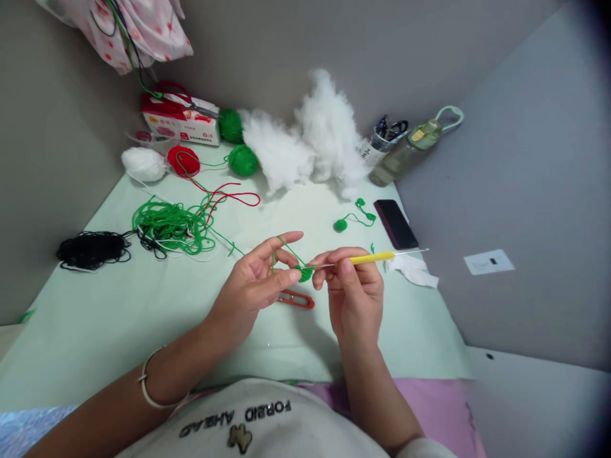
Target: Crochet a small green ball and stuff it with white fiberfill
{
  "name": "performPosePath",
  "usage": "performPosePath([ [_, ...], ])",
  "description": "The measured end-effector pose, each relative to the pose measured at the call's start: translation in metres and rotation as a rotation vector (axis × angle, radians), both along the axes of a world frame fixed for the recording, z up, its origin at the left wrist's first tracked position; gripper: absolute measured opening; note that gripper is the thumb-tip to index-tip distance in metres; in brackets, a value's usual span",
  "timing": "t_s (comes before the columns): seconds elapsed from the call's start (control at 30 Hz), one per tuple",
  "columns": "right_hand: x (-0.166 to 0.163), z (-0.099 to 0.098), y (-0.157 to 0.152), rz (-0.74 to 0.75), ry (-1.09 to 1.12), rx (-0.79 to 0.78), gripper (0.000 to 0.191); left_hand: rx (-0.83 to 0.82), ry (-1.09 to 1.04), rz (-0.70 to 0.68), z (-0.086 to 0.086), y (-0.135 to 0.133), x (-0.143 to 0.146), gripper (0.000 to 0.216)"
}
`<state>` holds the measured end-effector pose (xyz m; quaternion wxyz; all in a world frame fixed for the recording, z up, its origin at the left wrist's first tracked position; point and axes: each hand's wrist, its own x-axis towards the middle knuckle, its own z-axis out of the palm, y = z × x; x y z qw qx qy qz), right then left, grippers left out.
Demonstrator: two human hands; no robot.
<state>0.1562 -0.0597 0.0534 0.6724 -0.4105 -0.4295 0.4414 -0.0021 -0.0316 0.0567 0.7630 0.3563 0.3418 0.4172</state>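
My left hand [260, 277] pinches a small green crochet piece [305, 274] between thumb and fingers. Green yarn [292, 249] runs over its raised index finger down to the piece. In my right hand [356, 286] is a crochet hook with a yellow handle [372, 258], its thin metal tip reaching the green piece. Whether the tip sits inside a stitch is too small to tell. Below the hands, an orange-red thread snipper [296, 299] lies on the table. The working yarn leads left to a loose heap of green yarn [167, 226].
White stuffing [329, 133] stands at the back. Balls of green [243, 160], red [183, 161] and white yarn [144, 165] lie back left, black yarn [93, 249] at far left. Small green crochet parts [340, 225], a phone [396, 224] and a bottle [403, 152] are right.
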Motion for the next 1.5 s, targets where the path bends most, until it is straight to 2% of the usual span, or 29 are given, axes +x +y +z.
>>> performPosePath([
  [0.17, 0.001, 0.004, -0.008, -0.068, -0.240, 0.091, 0.016, 0.042, 0.035, 0.044, 0.000, -0.003, 0.000, 0.042],
  [0.33, 0.000, -0.009, -0.016, -0.169, -0.792, 0.374, 0.028, 0.100, 0.103, 0.147, -0.001, -0.009, 0.006, 0.050],
  [0.43, -0.002, -0.022, -0.014, -0.342, -1.088, 0.551, 0.032, 0.038, 0.026, 0.103, -0.002, -0.009, 0.008, 0.057],
  [0.47, -0.002, -0.024, -0.013, -0.398, -1.101, 0.589, 0.031, -0.010, -0.015, 0.058, -0.003, -0.008, 0.008, 0.058],
  [0.53, -0.002, -0.023, -0.012, -0.400, -1.021, 0.532, 0.029, -0.117, -0.087, -0.018, -0.003, -0.005, 0.006, 0.055],
  [0.6, -0.001, -0.015, -0.010, -0.324, -0.767, 0.424, 0.025, -0.178, -0.134, -0.036, -0.002, -0.001, 0.003, 0.047],
  [0.67, 0.001, -0.007, -0.009, -0.250, -0.484, 0.309, 0.022, -0.171, -0.155, -0.009, -0.001, 0.001, 0.000, 0.042],
  [0.73, 0.002, -0.002, -0.008, -0.153, -0.300, 0.213, 0.017, -0.141, -0.145, -0.017, 0.000, 0.002, -0.001, 0.042],
  [0.8, 0.002, -0.002, -0.006, -0.078, -0.241, 0.139, 0.014, -0.113, -0.127, -0.045, 0.000, 0.001, -0.001, 0.042],
  [0.9, 0.001, -0.006, -0.004, -0.051, -0.243, 0.068, 0.013, -0.087, -0.105, -0.054, -0.002, 0.000, 0.001, 0.042],
  [1.1, 0.001, -0.006, -0.003, -0.044, -0.155, 0.064, 0.015, -0.074, -0.065, -0.029, -0.003, -0.001, -0.001, 0.040],
  [1.23, 0.002, -0.001, -0.008, -0.087, -0.339, 0.148, 0.017, 0.006, 0.013, 0.030, -0.003, -0.004, -0.001, 0.040],
  [1.4, 0.002, -0.012, -0.017, -0.198, -0.909, 0.416, 0.031, 0.099, 0.106, 0.195, -0.005, -0.011, 0.005, 0.047],
  [1.47, 0.001, -0.022, -0.016, -0.311, -1.115, 0.512, 0.036, 0.034, 0.036, 0.142, -0.005, -0.011, 0.006, 0.051],
  [1.5, 0.001, -0.026, -0.015, -0.375, -1.125, 0.574, 0.038, -0.030, -0.018, 0.073, -0.004, -0.010, 0.006, 0.052],
])
